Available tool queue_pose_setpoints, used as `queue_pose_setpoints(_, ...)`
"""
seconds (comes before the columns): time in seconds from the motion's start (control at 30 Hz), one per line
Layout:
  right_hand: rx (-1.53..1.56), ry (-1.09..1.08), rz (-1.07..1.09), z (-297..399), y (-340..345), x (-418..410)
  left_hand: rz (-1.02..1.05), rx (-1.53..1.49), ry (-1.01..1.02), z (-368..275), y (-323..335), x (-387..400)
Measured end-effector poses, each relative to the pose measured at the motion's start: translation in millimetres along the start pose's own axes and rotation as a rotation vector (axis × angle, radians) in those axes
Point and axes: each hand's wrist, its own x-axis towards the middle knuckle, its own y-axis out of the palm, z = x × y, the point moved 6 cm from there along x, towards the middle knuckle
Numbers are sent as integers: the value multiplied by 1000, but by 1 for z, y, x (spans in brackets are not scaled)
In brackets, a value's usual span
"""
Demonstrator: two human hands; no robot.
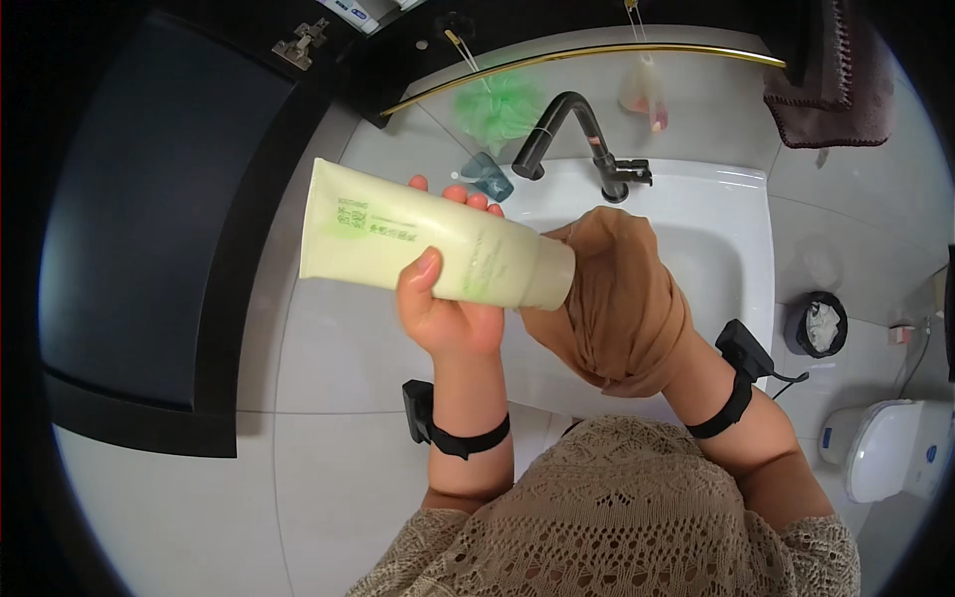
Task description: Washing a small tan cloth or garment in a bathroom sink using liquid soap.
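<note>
My left hand (451,306) grips a large pale yellow-green squeeze tube (418,239) around its middle, thumb on top. The tube lies almost level, with its cap end pointing right and bearing green writing. A brown cloth (615,306) covers my right hand, and its left edge meets the tube's cap. The fingers under the cloth are hidden, so I cannot tell how they are placed. Both are over the near left part of a white washbasin (735,179), below a dark curved faucet (571,112).
An open black cabinet door (216,261) stands at left. Behind the basin are a blue-grey cup (486,177), a green bath puff (498,108) and a gold rail (582,52). A dark towel (835,119) hangs right, above a waste bin (797,328) and a toilet (880,451).
</note>
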Motion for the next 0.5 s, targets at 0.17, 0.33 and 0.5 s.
queue_pose_setpoints(0.17, -332, -18, -281, -11, 9, -4, -212, 288, -47, 25, 17, -20)
queue_pose_setpoints(0.33, 205, 370, -258, -44, 16, -16, -38, 391, -62, 24, 24, -16)
queue_pose_setpoints(0.5, 411, 482, -271, -41, 35, -37, -43, 232, 7, 15, 29, -11)
